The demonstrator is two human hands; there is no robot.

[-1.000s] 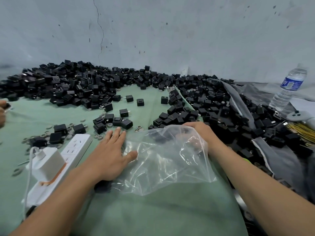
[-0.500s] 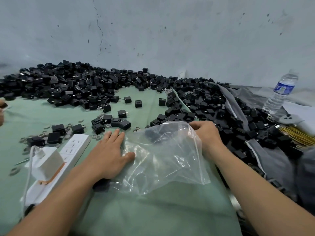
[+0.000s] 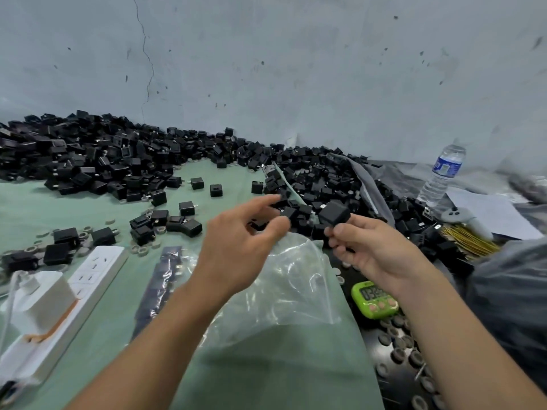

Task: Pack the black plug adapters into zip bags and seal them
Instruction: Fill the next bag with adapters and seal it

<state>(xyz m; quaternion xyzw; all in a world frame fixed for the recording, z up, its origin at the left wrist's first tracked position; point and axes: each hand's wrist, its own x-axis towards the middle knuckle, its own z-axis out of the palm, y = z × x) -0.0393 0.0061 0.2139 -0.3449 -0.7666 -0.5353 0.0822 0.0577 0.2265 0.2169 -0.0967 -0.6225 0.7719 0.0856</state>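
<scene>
Head view, wide-angle and bent at the edges. Shows the right hand (image 3: 373, 250) raised above the green cloth (image 3: 266, 380), pinching one black plug adapter (image 3: 334, 216) between thumb and curled fingertips; hides the adapter's lower side behind those fingers. Shows the left hand (image 3: 236, 247) just beside it, apart from the adapter, fingers loosely spread and half bent, gripping nothing visible, though blurred at the tips. Finds the clear zip bag (image 3: 296, 279) lying crumpled on the cloth under both wrists, partly covered by the left forearm; cannot tell whether its mouth is open or whether anything sits inside. Puts the big heap of adapters (image 3: 88, 167) along the wall, cut off at the left edge, with strays scattered nearer. Catches a dark glossy strip (image 3: 162, 279) left of the bag, too blurred to read. Notes a white power strip (image 3: 88, 276) with a white charger (image 3: 38, 300) on it at lower left, near end cut off. Makes out a green timer (image 3: 374, 298) by the right wrist, digits unreadable, grey rings (image 3: 398, 355) below it, a water bottle (image 3: 442, 173) at far right.
</scene>
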